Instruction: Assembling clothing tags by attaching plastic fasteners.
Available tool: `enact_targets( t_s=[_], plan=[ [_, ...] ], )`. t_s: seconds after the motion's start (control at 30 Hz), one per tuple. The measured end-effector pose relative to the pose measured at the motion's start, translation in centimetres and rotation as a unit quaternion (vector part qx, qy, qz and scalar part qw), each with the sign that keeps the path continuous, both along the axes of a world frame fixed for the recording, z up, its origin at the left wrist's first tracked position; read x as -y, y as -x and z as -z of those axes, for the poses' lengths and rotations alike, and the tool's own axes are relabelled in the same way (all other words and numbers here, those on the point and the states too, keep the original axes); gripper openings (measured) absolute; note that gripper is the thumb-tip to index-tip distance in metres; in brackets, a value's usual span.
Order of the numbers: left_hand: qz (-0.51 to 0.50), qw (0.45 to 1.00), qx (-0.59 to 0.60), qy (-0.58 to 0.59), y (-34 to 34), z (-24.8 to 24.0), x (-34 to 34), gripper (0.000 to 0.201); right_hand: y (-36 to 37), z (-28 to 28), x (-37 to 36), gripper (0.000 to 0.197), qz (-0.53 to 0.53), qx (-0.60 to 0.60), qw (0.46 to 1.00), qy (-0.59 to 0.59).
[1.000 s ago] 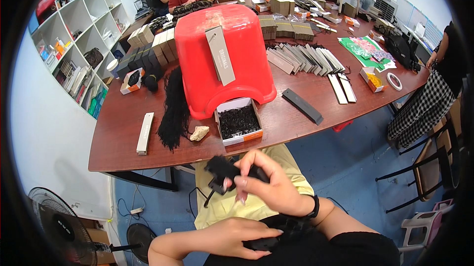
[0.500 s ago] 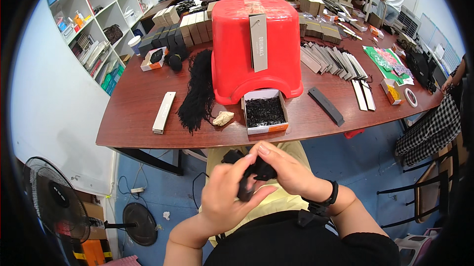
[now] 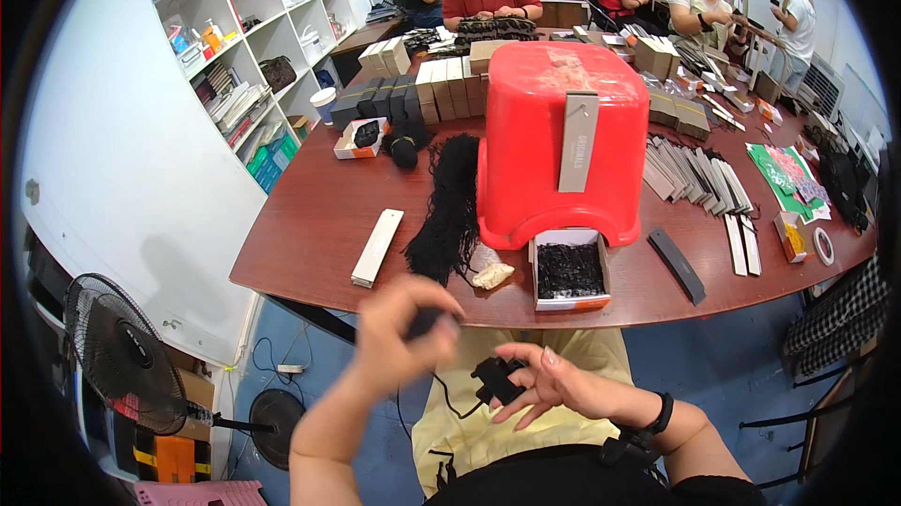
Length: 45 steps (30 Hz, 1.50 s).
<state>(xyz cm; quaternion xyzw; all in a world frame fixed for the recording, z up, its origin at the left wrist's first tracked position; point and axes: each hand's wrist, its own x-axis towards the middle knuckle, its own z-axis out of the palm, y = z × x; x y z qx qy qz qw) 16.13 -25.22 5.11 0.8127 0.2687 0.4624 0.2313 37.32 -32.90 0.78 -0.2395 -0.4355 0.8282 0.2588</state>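
My left hand (image 3: pixel 399 332), smeared by motion, is raised just in front of the table edge. Its fingers curl around a small dark object (image 3: pixel 424 321), too blurred to name. Lower and to the right, over my lap, my right hand (image 3: pixel 568 389) has a small black blocky device (image 3: pixel 497 382) at its fingertips, its other fingers loosely spread. A thin black cable (image 3: pixel 455 407) runs near the device. My right wrist wears a black band (image 3: pixel 664 412), with a black block on the forearm beside it.
The wooden table (image 3: pixel 310 234) holds a red upturned stool (image 3: pixel 526 149), a box of black pieces (image 3: pixel 571 269), a bundle of black cords (image 3: pixel 446 206), pale strips (image 3: pixel 378 248) and a dark strip (image 3: pixel 676 267). A fan (image 3: pixel 122 351) stands at left. Several people work beyond.
My hands, together around the black items before, have parted: the left moved left and up, the right stays low with the device. The view has shifted, so the table sits lower and further right.
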Motion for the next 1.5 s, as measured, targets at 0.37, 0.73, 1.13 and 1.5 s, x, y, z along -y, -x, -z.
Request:
enact_targets(
  t_s=[0.37, 0.73, 1.13, 1.5],
  plan=[
    [-0.403, 0.906, 0.009, 0.131, 8.2, 2.1, -35.7, 0.036, 0.2, 0.7, -0.4, 0.073, -0.073, 0.055, 0.994, 0.052],
    [-0.495, 0.804, -0.329, -0.006, 8.0, 4.0, -37.4, 0.047, -1.8, 0.4, -1.4, 0.061, -0.034, 0.046, 0.997, 0.048],
    [0.035, 0.995, -0.056, -0.068, -1.1, -0.4, 2.1, 0.013, -1.1, -2.2, -2.4, 0.031, 0.160, 0.019, 0.986, -0.047],
    [0.116, 0.988, -0.068, -0.077, -2.2, 6.7, 6.8, 0.035, 1.8, -4.4, 2.6, 0.022, 0.135, 0.058, 0.972, -0.182]
  ],
)
